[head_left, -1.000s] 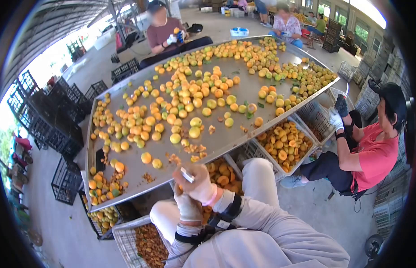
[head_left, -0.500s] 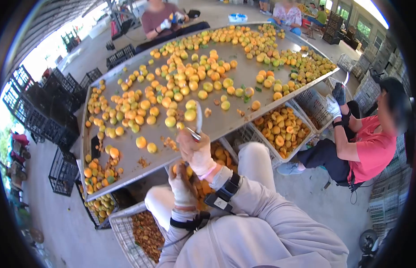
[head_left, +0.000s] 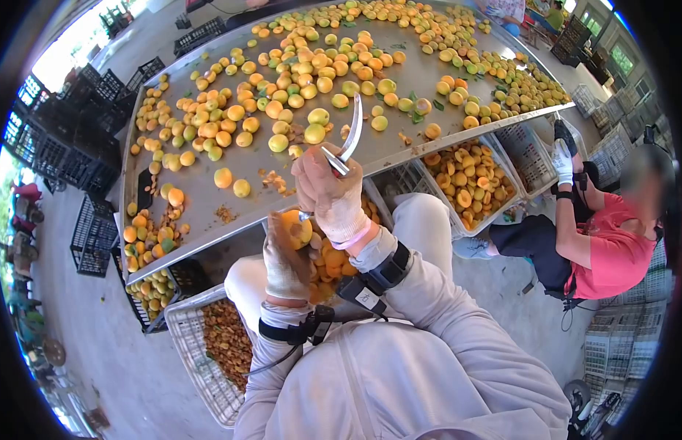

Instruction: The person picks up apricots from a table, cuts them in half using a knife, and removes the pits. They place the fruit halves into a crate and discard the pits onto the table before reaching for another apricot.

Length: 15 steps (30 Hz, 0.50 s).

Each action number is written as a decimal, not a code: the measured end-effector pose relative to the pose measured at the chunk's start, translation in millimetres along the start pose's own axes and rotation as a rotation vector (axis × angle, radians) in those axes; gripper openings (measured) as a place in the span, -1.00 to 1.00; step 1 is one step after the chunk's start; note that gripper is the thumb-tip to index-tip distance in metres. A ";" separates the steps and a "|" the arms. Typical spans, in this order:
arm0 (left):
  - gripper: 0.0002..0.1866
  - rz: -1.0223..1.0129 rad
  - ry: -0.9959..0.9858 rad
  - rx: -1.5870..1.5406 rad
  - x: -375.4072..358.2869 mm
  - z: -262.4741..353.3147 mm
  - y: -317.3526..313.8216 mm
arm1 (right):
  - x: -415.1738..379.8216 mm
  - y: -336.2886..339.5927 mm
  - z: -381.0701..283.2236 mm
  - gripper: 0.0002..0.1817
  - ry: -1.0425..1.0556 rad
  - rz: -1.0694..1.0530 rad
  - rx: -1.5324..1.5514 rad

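Note:
My right hand [head_left: 327,192], in a pale work glove, is closed round a curved-blade knife [head_left: 353,132] whose blade points up and away over the table edge. A small metal tip shows below that fist, close to the fruit. My left hand [head_left: 286,260], gloved and stained brown, grips an orange apricot [head_left: 297,229] between thumb and fingers, just below the right hand. Part of this fruit is hidden by the hands. Under both hands, between my knees, more orange apricots [head_left: 332,258] lie in a container mostly covered by my arms.
A metal table [head_left: 198,246] carries many apricots, leaves and scraps. Beneath its edge stand a crate of apricot halves [head_left: 469,183] and a crate of brown pits [head_left: 181,323]. A co-worker in a red shirt [head_left: 619,246] sits at the right. Black crates [head_left: 99,242] stand left.
The camera view has tipped downward. My left hand has turned, and the apricot in it now shows more clearly. The knife has swung more upright and to the right.

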<state>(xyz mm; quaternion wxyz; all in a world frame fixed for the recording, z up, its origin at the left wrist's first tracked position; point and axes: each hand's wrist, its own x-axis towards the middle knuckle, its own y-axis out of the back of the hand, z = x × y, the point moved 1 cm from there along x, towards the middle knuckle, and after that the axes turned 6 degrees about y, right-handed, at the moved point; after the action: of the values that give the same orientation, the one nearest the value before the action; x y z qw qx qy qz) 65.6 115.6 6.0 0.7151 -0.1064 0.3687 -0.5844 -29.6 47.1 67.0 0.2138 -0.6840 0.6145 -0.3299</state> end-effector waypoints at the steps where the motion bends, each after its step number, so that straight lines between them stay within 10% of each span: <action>1: -0.58 -0.025 0.015 -0.003 0.6 -0.1 2.7 | -0.2 0.2 2.4 -0.76 0.052 -0.020 -0.092; 5: -0.60 0.031 -0.010 -0.045 4.1 -2.0 2.9 | -4.9 -8.1 4.9 -0.68 0.393 -0.197 -0.573; 10: -0.66 0.193 -0.126 0.160 3.6 -5.0 -9.8 | -3.4 -7.5 11.9 -0.68 0.252 -0.243 -0.620; 15: -0.74 0.163 0.020 0.178 -4.6 5.0 -7.0 | 18.4 14.0 5.7 -0.76 -0.508 -0.344 0.532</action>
<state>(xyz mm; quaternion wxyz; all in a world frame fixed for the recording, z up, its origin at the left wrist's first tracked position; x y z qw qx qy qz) 63.3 116.4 15.4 0.7632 -0.0066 0.3298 -0.5557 -34.8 26.2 56.8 0.4700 -0.7574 0.3121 -0.3287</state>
